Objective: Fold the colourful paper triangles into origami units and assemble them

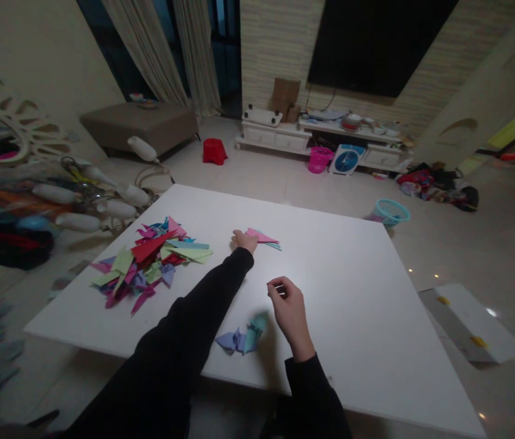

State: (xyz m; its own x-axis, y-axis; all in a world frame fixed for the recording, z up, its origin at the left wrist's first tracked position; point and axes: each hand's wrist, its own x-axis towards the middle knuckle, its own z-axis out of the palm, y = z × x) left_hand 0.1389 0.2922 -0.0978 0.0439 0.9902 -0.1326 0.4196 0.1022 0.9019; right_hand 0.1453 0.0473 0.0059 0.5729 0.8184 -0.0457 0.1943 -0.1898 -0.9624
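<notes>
My left hand (244, 241) reaches across the white table (330, 262), its fingers apart beside a small stack of folded paper darts (264, 236), pink on top with pale green and blue edges below. It touches or nearly touches the pink one's left end. Closer to me, my right hand (290, 314) hovers above the tabletop, fingers curled and thumb near the index fingertip; nothing shows in them. Two folded paper figures, one lavender (233, 341) and one teal (255, 331), lie left of that hand near the front edge.
A heap of colourful folded paper (152, 256) covers part of the table's left side. Lamp arms with white shades (117, 209) stand close to the left edge. Beyond the table are a blue basket (390, 211), a red stool (214, 151) and a white box (472, 323) on the floor.
</notes>
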